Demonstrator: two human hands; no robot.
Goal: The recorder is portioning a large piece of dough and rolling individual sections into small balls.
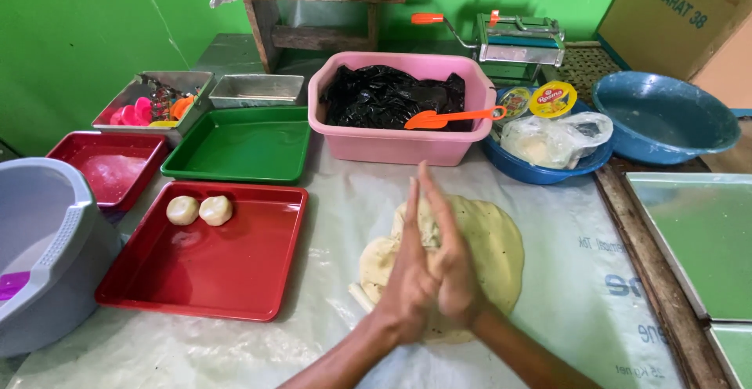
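1. While both palms press flat together with fingers straight, the left hand [407,279] and right hand [453,267] hover above the flattened dough sheet [489,240]; whether anything lies between them cannot be told.
2. The dough sheet lies on the plastic-covered table [564,295], near centre.
3. Two dough balls [200,210] sit on the red tray [211,271], left.
4. The pink tub [399,142] stands far, behind the sheet.

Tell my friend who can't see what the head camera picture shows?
Two hands, left hand and right hand, press palms together above flat yellow dough. Beside it, a red tray holds two dough balls.
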